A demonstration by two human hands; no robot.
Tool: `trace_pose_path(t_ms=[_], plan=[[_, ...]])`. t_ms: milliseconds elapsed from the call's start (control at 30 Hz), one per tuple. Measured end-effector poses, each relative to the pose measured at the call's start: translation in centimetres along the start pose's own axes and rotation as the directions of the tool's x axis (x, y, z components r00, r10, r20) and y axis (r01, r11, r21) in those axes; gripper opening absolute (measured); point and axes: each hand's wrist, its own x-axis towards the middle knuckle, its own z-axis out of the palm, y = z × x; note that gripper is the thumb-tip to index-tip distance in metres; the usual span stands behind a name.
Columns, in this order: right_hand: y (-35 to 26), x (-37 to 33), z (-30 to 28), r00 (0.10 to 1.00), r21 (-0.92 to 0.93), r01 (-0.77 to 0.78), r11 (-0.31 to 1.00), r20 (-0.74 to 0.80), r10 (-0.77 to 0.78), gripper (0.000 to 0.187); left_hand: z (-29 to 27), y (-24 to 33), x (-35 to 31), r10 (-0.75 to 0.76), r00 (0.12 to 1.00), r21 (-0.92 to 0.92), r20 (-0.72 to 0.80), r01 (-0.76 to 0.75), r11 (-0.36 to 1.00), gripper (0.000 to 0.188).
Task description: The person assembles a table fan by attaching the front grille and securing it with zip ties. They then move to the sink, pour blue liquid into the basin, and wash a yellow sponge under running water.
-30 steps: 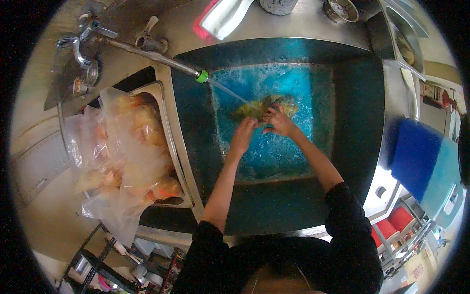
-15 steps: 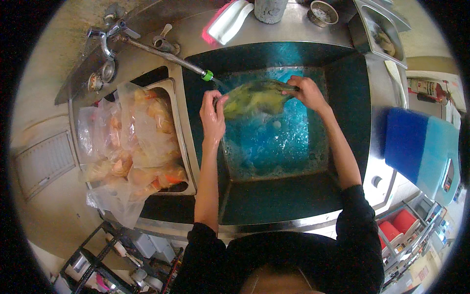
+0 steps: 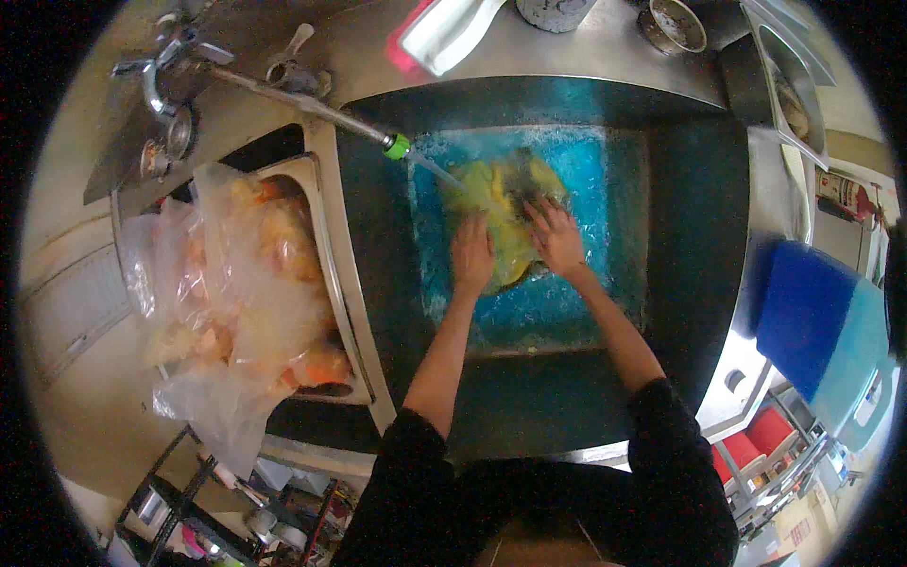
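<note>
A wet yellow-green cloth (image 3: 510, 213) with dark stained patches lies spread on the bright blue surface (image 3: 584, 170) in the bottom of the sink. My left hand (image 3: 473, 253) rests flat on its near left part. On its right part lies my right hand (image 3: 556, 236), fingers spread and pressing down. Water runs from the faucet hose (image 3: 316, 109) with a green tip (image 3: 397, 146) onto the far left corner of the cloth. Part of the cloth is hidden under my hands.
Left of the sink, a metal pan (image 3: 333, 265) holds clear plastic bags (image 3: 231, 274) of orange-yellow food. A white-handled brush (image 3: 452, 36) with pink bristles, a metal bowl (image 3: 673, 26) and a steel container (image 3: 794, 94) stand along the back. Blue boards (image 3: 803, 312) are at the right.
The cloth, held up between both hands before, now lies lower and flatter in the sink. My hands have come closer together and moved down onto it, with their grip released.
</note>
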Motion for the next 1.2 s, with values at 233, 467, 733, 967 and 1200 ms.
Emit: trace_pose_path(t_ms=[233,467,733,967,1200], plan=[[-0.9,6.9,3.5,0.997,-0.125,-0.078,0.989,0.018,0.081,0.069,2.1,-1.9,4.9,0.095,0.992,0.207,0.087,-0.112,0.972,0.064],[-0.3,6.5,3.8,1.000,-0.081,-0.019,0.997,-0.023,0.017,0.075,3.7,-3.6,4.3,0.144,0.989,0.195,0.026,-0.146,0.970,0.071],[1.5,4.6,2.4,0.842,0.085,-0.528,0.845,-0.080,0.533,0.071,4.2,-4.2,3.1,-0.116,0.993,0.222,-0.018,0.117,0.968,0.058],[1.1,7.0,4.8,0.882,0.320,-0.458,0.829,0.279,0.379,0.060,4.4,-5.0,4.0,-0.222,0.842,-0.001,0.492,0.255,0.967,0.047],[-1.3,8.0,4.4,0.950,0.068,-0.132,0.989,-0.275,0.146,0.059,4.0,-3.4,4.8,-0.066,0.998,0.526,0.011,0.050,0.849,0.049]])
